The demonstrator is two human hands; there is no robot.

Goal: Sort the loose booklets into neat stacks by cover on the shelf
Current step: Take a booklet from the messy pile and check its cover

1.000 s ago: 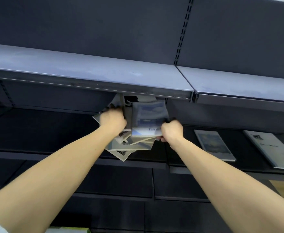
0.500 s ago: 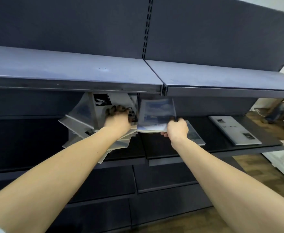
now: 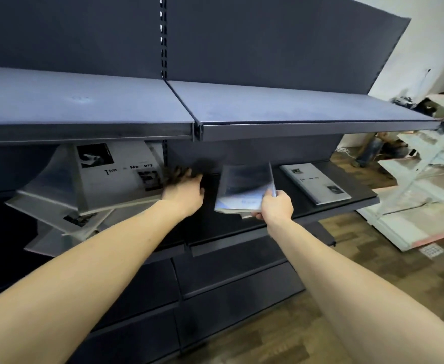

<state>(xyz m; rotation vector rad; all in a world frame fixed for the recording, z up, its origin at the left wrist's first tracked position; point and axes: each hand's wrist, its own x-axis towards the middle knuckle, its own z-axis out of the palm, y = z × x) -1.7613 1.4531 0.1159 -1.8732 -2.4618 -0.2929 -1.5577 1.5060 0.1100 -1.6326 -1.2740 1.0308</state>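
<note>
The upper shelf (image 3: 84, 130) hides the tops of the loose booklets (image 3: 115, 174) — the blue booklet's (image 3: 244, 187) cover is blurred.

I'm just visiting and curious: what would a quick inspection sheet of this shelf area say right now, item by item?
Surface: dark middle shelf under a bare grey upper shelf.
Job's things: messy pile of grey booklets at left; blue-cover booklet held at the middle; one grey booklet lying flat at right.
Clutter: nothing seen on the shelves.
Hands: left hand reaches in beside the pile, fingers loosely spread, holding nothing; right hand grips the blue-cover booklet by its near corner.
Cables: a thin white cord on the floor, far right.
Surroundings: wood-pattern floor, a white rack lying tilted, a person seated behind it.
</note>
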